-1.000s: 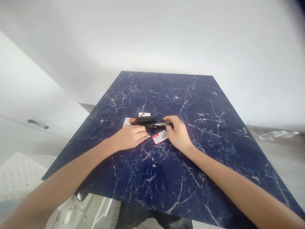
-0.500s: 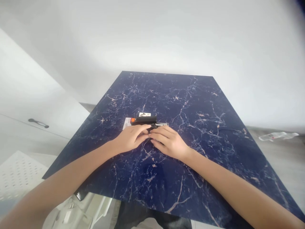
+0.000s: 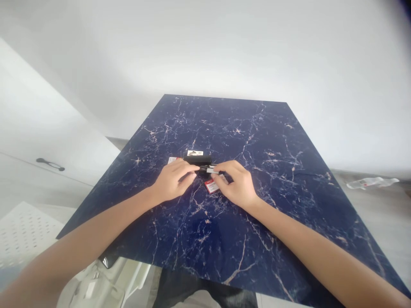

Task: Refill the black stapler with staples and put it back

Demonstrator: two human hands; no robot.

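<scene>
Left hand point(image 3: 173, 182): curled, held closed on the black stapler point(image 3: 195, 160)
Right hand point(image 3: 236, 186): closed — pinched on the stapler's metal end point(image 3: 210, 170)
Tabletop point(image 3: 247, 124): navy marble — red-and-white staple box point(image 3: 210, 187) placed beneath the right hand

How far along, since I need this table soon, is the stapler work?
Done: the stapler looks open, metal track showing. In hand: left hand at its body, right hand at the track. Left: the staple box lies beside it; whether it's loaded I can't tell.

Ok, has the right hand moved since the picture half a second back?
Yes: the right hand has moved rightward, judged against the small white card on the marble tabletop.
</scene>
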